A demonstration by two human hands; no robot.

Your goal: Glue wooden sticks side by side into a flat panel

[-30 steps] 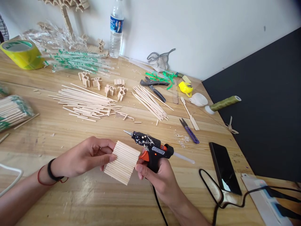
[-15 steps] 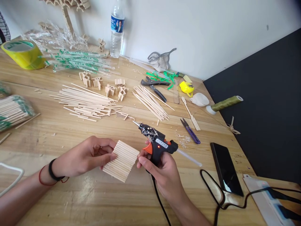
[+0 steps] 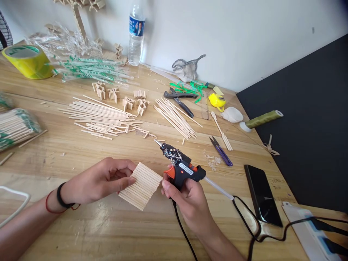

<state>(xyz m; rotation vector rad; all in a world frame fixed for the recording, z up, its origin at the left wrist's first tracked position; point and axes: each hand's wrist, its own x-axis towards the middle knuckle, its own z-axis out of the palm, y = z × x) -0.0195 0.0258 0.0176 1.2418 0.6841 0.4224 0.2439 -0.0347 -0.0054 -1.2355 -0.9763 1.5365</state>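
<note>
My left hand (image 3: 114, 179) pinches the left edge of a small flat panel of wooden sticks (image 3: 141, 185) laid side by side, held tilted over the table. Wrapped round the handle of a black and orange hot glue gun (image 3: 181, 166) is my right hand (image 3: 187, 197). The gun's metal nozzle points up and left, beyond the panel, and a small red light glows on its side. A clear glue stick (image 3: 219, 187) sticks out of its rear. The fingertips of my right hand are close to the panel's right corner; whether they touch it I cannot tell.
Loose wooden sticks (image 3: 100, 112) and a second bundle (image 3: 174, 117) lie behind my hands, near small stick assemblies (image 3: 127, 103). To the right are purple snips (image 3: 221, 151), a phone (image 3: 262, 195), a power strip (image 3: 304, 228) and black cable. Pliers (image 3: 181, 99) and a bottle (image 3: 136, 36) stand farther back.
The glue gun has shifted slightly and turned a little in my right hand, its rear end lower. The panel stays almost where it was in my left hand.
</note>
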